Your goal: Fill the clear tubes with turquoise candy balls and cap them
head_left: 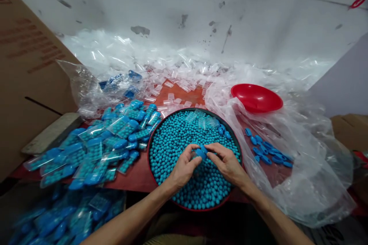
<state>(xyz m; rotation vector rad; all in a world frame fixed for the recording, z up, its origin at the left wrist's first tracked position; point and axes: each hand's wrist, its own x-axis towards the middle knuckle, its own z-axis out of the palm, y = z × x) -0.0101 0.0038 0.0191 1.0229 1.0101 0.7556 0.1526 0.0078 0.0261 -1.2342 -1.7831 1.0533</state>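
Surface and room: The red tabletop (129, 180) spans the middle of the frame, against a stained white wall (178, 19). A cardboard box (31, 69) stands at the left edge.

Containers, left to right: Filled packs (97, 141) with blue ends and teal beads are heaped at center left; further packs (66, 218) lie lower left. Loose clear pieces (172, 99) are scattered at upper center. The round tub (149, 157), at center, holds teal beads (169, 145); a few clear cases (202, 122) lie on top. The red bowl (258, 97) rests on clear plastic bags (310, 183) at upper right. Blue caps (264, 147) lie below it.

Hands: The left hand (184, 164) and right hand (227, 162) meet above the tub, fingertips pinching a small blue part (201, 152). Its exact shape is partly hidden.
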